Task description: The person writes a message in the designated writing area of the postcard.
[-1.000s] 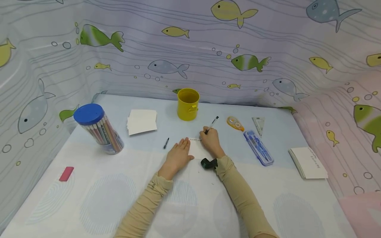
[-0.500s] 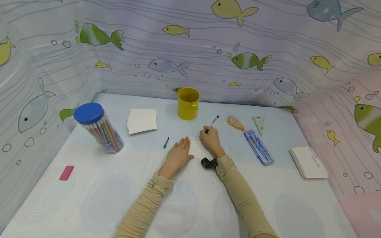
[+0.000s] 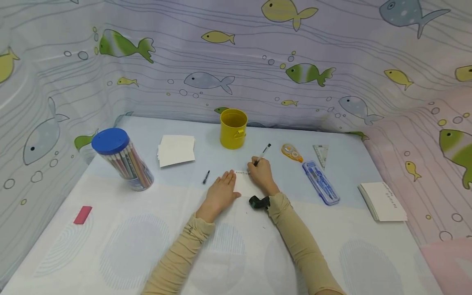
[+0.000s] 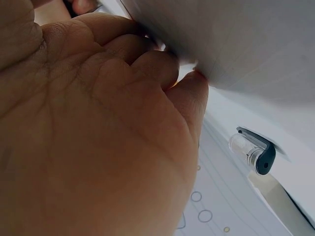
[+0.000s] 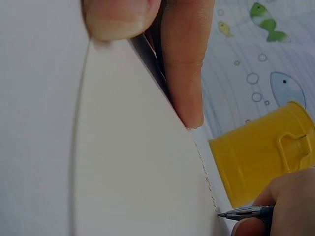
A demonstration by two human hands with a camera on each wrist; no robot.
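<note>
A small white card (image 3: 246,187) lies on the table in front of the person, with a row of handwriting along its far edge. My left hand (image 3: 220,192) lies flat on its left side, fingers extended; in the right wrist view its thumb (image 5: 120,19) and a finger touch the card. My right hand (image 3: 263,174) pinches a pen (image 3: 266,150), whose metal tip (image 5: 229,214) meets the card at the end of the writing. Left of the left hand lies a dark pen cap (image 3: 206,177), also visible in the left wrist view.
Behind the card stands a yellow bucket (image 3: 233,137). White cards (image 3: 177,150) and a pencil jar (image 3: 127,164) are left, with a red block (image 3: 82,215). Right are correction tape (image 3: 292,153), a set square (image 3: 321,155), a blue case (image 3: 321,183) and a written card stack (image 3: 383,201).
The top of the pen has tipped very slightly to the left. Both hands stay in nearly the same place on the card.
</note>
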